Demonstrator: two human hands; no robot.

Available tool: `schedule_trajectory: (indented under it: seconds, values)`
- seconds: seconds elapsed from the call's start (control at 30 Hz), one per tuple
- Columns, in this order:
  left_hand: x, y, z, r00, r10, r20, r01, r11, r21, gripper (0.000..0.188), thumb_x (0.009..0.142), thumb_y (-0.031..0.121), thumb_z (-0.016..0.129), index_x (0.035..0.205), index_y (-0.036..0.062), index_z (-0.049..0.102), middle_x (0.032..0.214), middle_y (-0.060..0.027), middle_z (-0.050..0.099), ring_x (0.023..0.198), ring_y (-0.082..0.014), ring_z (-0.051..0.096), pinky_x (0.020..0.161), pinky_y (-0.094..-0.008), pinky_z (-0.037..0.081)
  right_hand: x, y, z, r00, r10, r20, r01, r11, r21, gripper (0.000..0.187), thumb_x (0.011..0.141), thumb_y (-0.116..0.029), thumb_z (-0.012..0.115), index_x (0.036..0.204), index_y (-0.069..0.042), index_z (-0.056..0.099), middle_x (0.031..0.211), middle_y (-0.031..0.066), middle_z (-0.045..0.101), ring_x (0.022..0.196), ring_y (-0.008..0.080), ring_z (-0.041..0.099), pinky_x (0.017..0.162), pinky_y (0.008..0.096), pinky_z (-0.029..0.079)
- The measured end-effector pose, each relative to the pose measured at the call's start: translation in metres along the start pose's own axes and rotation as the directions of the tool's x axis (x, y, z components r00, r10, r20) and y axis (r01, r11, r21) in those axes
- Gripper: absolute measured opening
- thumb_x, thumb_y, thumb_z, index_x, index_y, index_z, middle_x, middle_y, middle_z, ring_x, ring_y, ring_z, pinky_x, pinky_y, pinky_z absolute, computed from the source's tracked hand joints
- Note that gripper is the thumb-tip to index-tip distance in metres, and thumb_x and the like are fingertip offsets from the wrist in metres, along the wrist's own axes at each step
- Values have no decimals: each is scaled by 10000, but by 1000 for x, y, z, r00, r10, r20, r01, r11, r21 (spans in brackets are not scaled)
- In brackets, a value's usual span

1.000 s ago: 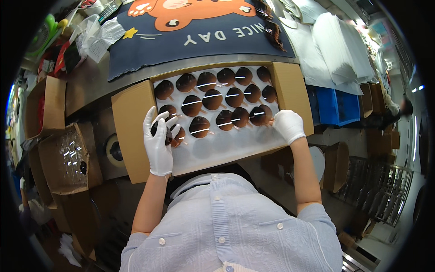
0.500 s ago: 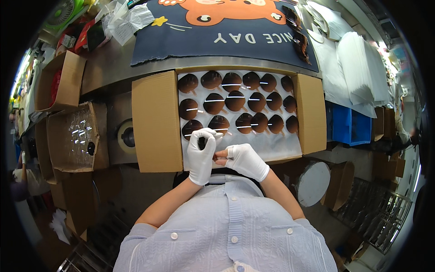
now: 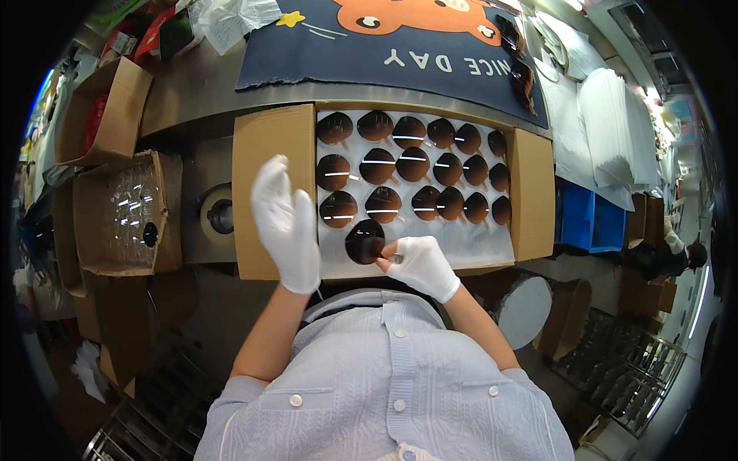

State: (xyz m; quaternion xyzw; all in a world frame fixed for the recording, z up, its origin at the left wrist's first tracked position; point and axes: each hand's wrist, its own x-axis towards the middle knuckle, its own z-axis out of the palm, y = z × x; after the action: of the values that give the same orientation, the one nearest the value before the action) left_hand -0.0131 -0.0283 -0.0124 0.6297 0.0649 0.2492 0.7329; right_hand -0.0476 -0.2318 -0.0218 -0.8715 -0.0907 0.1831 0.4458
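Note:
My right hand (image 3: 424, 266), in a white glove with bare fingertips, pinches a dark brown tinted sunglass lens (image 3: 363, 241) at its edge, over the near part of an open cardboard box (image 3: 277, 127). My left hand (image 3: 283, 219), fully gloved in white, is off to the left over the box's left flap. Its fingers are stretched out and nothing is in them. Inside the box, three rows of similar lenses (image 3: 413, 164) with small tabs lie on a white sheet (image 3: 461, 247). Their tint fades from dark to lighter brown.
Behind the box, a dark blue mat (image 3: 346, 65) covers part of the metal table. White sheets (image 3: 603, 127) and a blue bin (image 3: 588, 219) are at the right. A carton with clear plastic (image 3: 127, 219) and a tape roll (image 3: 219, 213) stand at the left.
My left hand has let go near the right hand, moved left and opened. The lens between my right fingertips now shows its full face. The whole view has shifted slightly.

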Motion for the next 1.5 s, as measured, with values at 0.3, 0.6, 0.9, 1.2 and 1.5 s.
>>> schedule_trajectory:
  seconds: [0.3, 0.6, 0.9, 1.2, 1.5]
  values:
    - [8, 7, -3, 990, -63, 124, 57, 997, 53, 314, 974, -28, 514, 1286, -18, 488, 1309, -110, 524, 1136, -166, 580, 992, -313, 477, -23, 22, -37, 999, -48, 20, 48, 710, -703, 192, 816, -306, 715, 790, -124, 769, 726, 96, 704, 658, 274, 689, 607, 378, 543]
    - [-34, -19, 14, 762, -139, 633, -160, 906, 393, 362, 816, -88, 697, 1151, 29, 624, 1050, -86, 619, 790, -123, 640, 727, -252, 540, -78, 91, -124, 965, 152, -213, -260, 478, -839, 217, 823, -356, 715, 772, -156, 781, 697, 98, 699, 658, 266, 697, 616, 382, 538]
    - [-49, -26, 70, 522, -222, 823, -492, 710, 503, 348, 790, 181, 764, 1103, 114, 627, 959, -60, 616, 792, -255, 656, 656, -348, 539, -90, 105, -125, 945, 88, -315, -284, 700, -655, 177, 768, -275, 758, 832, -124, 691, 784, 85, 675, 753, 278, 687, 666, 376, 545]
    - [-73, -31, 98, 422, -296, 857, -651, 559, 513, 440, 748, 226, 797, 1125, 136, 589, 964, -86, 598, 822, -274, 655, 683, -368, 545, -75, 116, -119, 962, 113, -249, -258, 677, -689, 147, 793, -249, 739, 802, -110, 693, 782, 90, 681, 738, 283, 696, 657, 381, 555]
    - [-56, -28, 85, 505, -279, 817, -522, 655, 546, 432, 775, 224, 791, 1159, 124, 619, 985, -80, 619, 823, -269, 671, 703, -352, 550, -74, 117, -139, 977, 167, -135, -213, 673, -708, 162, 810, -269, 727, 785, -110, 711, 761, 96, 688, 753, 279, 696, 658, 391, 548]
